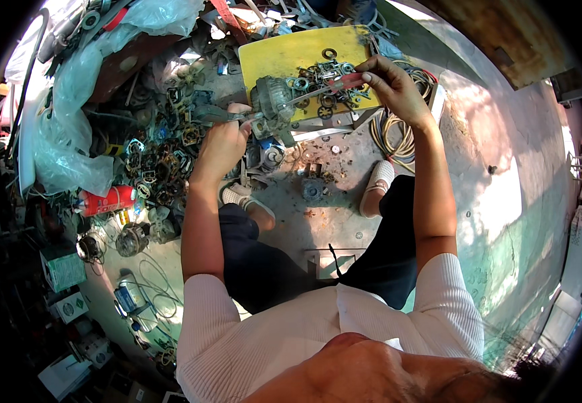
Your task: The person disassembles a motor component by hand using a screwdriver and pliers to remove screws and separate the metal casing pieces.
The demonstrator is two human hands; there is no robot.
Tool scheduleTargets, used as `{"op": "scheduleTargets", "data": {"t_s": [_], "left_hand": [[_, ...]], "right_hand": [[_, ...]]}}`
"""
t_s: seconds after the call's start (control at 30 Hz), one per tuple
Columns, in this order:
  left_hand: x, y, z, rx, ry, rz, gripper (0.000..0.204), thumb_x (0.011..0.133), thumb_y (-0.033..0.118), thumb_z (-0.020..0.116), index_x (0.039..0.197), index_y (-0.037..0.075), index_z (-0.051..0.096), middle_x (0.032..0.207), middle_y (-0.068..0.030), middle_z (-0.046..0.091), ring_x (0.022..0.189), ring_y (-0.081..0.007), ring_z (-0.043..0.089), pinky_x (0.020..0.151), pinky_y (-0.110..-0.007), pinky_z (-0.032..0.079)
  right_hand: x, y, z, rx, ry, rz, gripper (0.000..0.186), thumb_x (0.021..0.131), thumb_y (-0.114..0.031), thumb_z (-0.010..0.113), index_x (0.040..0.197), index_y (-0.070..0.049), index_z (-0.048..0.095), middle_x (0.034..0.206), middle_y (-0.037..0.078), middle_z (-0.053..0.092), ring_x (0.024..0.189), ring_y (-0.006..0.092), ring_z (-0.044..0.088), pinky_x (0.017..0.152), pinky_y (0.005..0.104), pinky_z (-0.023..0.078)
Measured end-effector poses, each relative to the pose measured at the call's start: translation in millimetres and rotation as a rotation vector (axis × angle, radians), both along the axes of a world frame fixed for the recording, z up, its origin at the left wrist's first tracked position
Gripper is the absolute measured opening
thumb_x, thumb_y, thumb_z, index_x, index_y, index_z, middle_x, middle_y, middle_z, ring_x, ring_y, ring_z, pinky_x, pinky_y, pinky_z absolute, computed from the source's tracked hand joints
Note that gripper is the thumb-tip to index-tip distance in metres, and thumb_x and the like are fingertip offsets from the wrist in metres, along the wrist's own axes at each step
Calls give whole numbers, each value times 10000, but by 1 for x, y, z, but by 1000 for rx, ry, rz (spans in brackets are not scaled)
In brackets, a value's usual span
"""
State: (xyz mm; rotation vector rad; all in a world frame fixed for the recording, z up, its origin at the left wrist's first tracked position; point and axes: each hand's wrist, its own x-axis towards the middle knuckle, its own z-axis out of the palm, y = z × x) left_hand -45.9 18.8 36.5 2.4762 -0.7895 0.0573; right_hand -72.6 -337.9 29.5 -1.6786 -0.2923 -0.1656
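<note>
A finned grey metal motor housing [272, 99] stands at the left edge of a yellow board [257, 57]. My right hand [395, 91] pinches the red handle of a screwdriver [344, 82], its thin shaft slanting down left to the housing. My left hand [224, 141] is closed around a grey plier-like tool [209, 113] beside the housing; the tool's front end is close against it, and I cannot tell whether it grips. Washers, rings and small metal parts [328, 70] lie heaped on the board, right of the housing.
Coiled cables [395, 138] lie right of the board. Motor parts [170, 154] pile up to the left, beside clear plastic sheeting [69, 161] and a red cylinder [108, 200]. A small metal block [313, 189] sits on the floor between my feet.
</note>
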Motion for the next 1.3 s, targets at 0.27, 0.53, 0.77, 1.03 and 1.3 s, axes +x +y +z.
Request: {"op": "scheduleTargets", "data": {"t_s": [0.27,0.53,0.77,1.03,1.3], "left_hand": [[-2,1,4,-19,62,23,328,866,-2,515,1189,50,500,853,-284,603,851,-490,577,736,-504,448],[-2,2,1,-35,39,14,318,879,-4,502,1191,56,498,915,-293,595,892,-489,563,762,-502,448],[-3,1,2,-20,37,15,316,886,3,505,1196,62,492,931,-296,589,899,-495,558,766,-501,446],[-1,1,3,-27,82,20,318,873,-7,500,1187,42,498,934,-301,599,914,-502,554,775,-499,447],[-1,1,3,-18,89,28,334,867,-12,498,1195,51,501,928,-300,596,911,-500,558,775,-507,445]], "right_hand": [[-8,1,22,-235,501,-24,428,998,-430,522,1045,-38,687,716,-33,607,561,7,450,481,177,365],[8,22,9,-122,238,-55,298,979,-278,589,937,10,654,803,17,667,737,75,595,702,228,475],[2,16,9,-76,94,47,223,942,-175,644,1052,12,594,923,34,664,892,99,633,833,242,499],[3,19,3,-100,362,-134,312,951,-290,632,1009,16,644,907,43,703,778,94,635,740,242,507],[5,19,2,-315,266,-176,474,985,-426,541,997,24,692,777,75,702,723,119,651,692,278,517]]}}
